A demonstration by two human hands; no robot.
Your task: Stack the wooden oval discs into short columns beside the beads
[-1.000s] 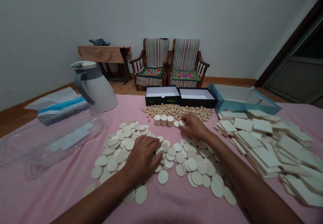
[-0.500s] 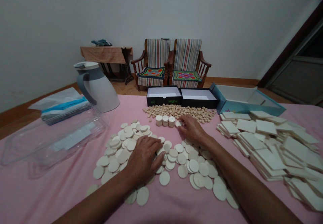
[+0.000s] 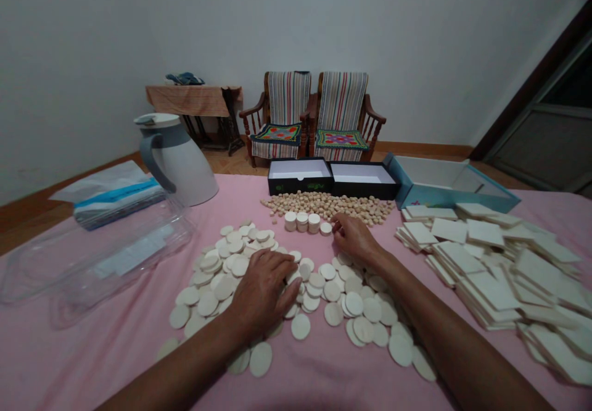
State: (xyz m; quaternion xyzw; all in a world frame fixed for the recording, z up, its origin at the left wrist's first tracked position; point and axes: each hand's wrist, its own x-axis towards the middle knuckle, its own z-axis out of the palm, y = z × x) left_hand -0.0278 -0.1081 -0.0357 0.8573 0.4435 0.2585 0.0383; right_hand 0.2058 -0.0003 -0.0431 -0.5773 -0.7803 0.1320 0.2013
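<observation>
Round pale wooden discs lie in a loose heap across the middle of the pink cloth. My left hand rests on this heap, palm down, its thumb apart from the bent fingers. Beyond it stand three short disc stacks in a row. At the row's right end is a lower disc pile. My right hand is just to the right of that pile, fingers slightly parted and nothing visible in them. Its fingertips are close to small wooden pieces spread behind the row.
Two black boxes and a blue box line the far edge. Square wooden tiles are heaped at right. A grey-white jug, a tissue pack and a clear plastic tray are at left.
My right hand has drawn back slightly to the right, off the low disc pile, which now shows fully. The left hand stays in about the same place on the heap.
</observation>
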